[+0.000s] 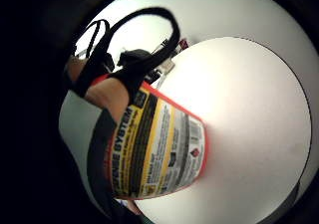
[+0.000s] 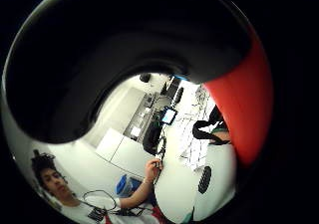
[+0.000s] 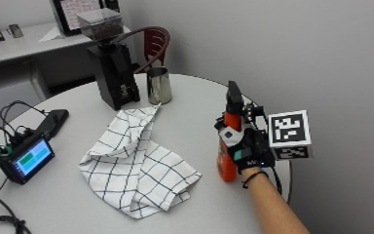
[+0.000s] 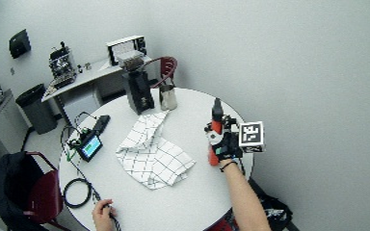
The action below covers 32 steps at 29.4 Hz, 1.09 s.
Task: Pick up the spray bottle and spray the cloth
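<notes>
A: Outside view: the gloved right hand has its fingers wrapped around the orange spray bottle, which stands upright, base on or just above the round table.

B: Why upright?

A: Probably so the black nozzle points toward the checked cloth, which lies spread near the bottle, beside the small screen.

The room has plain pale grey walls. A round white desk stands near the corner. A dark red chair stands behind it, and another chair is at the near side. A side counter runs along the back wall, with a black bin beside it.
</notes>
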Each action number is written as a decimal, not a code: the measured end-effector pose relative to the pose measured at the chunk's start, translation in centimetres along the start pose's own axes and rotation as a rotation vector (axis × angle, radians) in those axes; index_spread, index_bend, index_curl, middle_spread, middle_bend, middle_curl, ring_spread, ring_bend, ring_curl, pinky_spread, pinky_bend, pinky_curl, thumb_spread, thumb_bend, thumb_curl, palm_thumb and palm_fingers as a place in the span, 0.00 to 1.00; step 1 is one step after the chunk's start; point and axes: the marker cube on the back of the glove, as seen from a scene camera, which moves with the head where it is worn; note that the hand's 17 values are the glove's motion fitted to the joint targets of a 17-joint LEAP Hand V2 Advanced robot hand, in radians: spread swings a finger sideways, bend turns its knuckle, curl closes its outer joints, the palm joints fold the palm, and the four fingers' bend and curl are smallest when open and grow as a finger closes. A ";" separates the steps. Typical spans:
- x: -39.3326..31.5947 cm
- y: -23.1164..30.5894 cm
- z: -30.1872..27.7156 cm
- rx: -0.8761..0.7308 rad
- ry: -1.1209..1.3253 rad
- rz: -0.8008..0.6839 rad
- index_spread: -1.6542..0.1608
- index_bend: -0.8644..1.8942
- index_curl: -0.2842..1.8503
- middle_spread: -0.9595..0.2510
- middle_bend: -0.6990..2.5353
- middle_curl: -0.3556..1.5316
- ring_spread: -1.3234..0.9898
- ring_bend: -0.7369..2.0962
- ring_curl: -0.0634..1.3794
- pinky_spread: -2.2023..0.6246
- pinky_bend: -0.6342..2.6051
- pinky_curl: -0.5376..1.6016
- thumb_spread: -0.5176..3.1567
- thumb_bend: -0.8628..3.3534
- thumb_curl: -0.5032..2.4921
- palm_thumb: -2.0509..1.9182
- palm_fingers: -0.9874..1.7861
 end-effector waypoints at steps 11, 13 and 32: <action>2.8 2.0 -4.6 -0.116 -0.016 -0.035 0.79 0.35 0.28 0.68 0.35 0.43 0.52 0.43 0.31 0.87 0.25 0.39 0.32 0.22 0.35 0.78 0.74; 2.1 1.5 -5.8 -0.142 0.004 -0.064 0.79 0.34 0.27 0.68 0.35 0.43 0.51 0.44 0.32 0.87 0.25 0.39 0.31 0.21 0.36 0.78 0.74; -6.2 -4.6 -7.3 -0.546 0.387 -0.189 0.79 0.34 0.24 0.69 0.36 0.44 0.52 0.47 0.33 0.85 0.28 0.42 0.31 0.20 0.38 0.78 0.76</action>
